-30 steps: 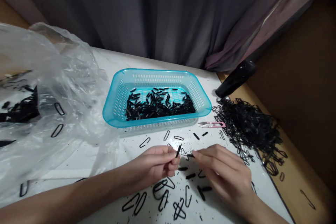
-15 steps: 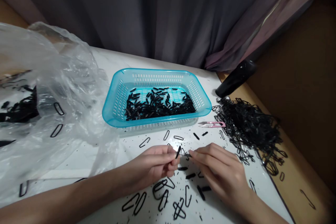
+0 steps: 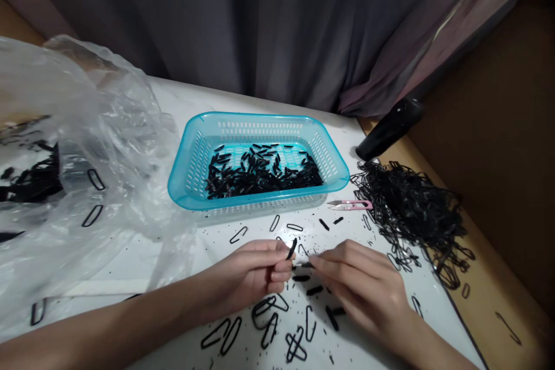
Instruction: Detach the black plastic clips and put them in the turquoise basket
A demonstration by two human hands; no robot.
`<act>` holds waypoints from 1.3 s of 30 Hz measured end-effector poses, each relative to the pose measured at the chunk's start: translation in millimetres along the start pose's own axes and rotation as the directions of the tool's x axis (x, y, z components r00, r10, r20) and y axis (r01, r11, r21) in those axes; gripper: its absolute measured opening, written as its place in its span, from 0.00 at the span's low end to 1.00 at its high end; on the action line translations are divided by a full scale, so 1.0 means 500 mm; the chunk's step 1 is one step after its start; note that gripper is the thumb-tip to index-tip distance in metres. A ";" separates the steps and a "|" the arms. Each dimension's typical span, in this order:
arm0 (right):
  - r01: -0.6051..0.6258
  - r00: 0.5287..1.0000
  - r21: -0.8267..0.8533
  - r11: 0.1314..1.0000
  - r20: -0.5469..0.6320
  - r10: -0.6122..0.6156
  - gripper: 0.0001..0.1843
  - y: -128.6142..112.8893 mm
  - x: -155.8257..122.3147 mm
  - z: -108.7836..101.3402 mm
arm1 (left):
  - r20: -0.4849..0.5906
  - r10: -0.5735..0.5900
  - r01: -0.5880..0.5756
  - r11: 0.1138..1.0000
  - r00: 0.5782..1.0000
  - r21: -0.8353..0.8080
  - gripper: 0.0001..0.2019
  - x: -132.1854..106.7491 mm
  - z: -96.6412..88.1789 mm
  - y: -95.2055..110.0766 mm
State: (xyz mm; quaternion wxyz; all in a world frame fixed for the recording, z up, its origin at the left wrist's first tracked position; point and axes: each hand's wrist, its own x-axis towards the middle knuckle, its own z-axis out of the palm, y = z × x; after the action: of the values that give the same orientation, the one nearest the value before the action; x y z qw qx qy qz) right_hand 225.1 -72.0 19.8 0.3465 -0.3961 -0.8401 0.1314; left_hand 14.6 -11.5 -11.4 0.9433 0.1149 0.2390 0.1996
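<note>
My left hand pinches a small, narrow black strip upright between thumb and fingers. Close on its right, my right hand is closed on a thin dark stick-like piece with a pale tip, whose kind I cannot make out. The tip points at the left fingers; whether it touches them is unclear. Several black elongated loops and short black strips lie on the white table below and around both hands. Behind the hands stands a blue perforated plastic basket holding a heap of similar black strips.
Pink-handled thread snips lie right of the basket's front. A tangled pile of black loops covers the table's right edge, with a black cylindrical object behind it. Clear plastic bags fill the left. A dark curtain hangs behind.
The right fingers and the thin piece have shifted slightly down and left, nearer the left hand. The black strip in the left hand has tilted a little and moved slightly left.
</note>
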 end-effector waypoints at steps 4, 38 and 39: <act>-0.052 0.997 -0.024 0.998 -0.053 0.051 0.17 0.000 0.002 -0.001 | 0.037 -0.015 0.015 1.000 0.999 -0.015 0.11 0.001 -0.005 0.000; -0.051 0.998 -0.048 0.998 -0.045 0.049 0.16 -0.001 -0.002 0.000 | 0.084 -0.027 0.020 0.997 0.996 0.079 0.08 0.001 -0.014 -0.004; -0.053 0.998 -0.052 0.997 -0.039 0.051 0.16 -0.001 -0.002 0.000 | 0.080 -0.025 0.018 0.997 0.997 0.081 0.08 0.001 -0.014 -0.004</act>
State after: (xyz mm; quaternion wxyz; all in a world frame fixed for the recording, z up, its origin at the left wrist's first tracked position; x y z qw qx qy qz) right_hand 225.4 -72.9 19.6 0.3482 -0.4291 -0.8261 0.1105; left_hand 12.0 -12.2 -18.0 0.9489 0.1582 0.2099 0.1749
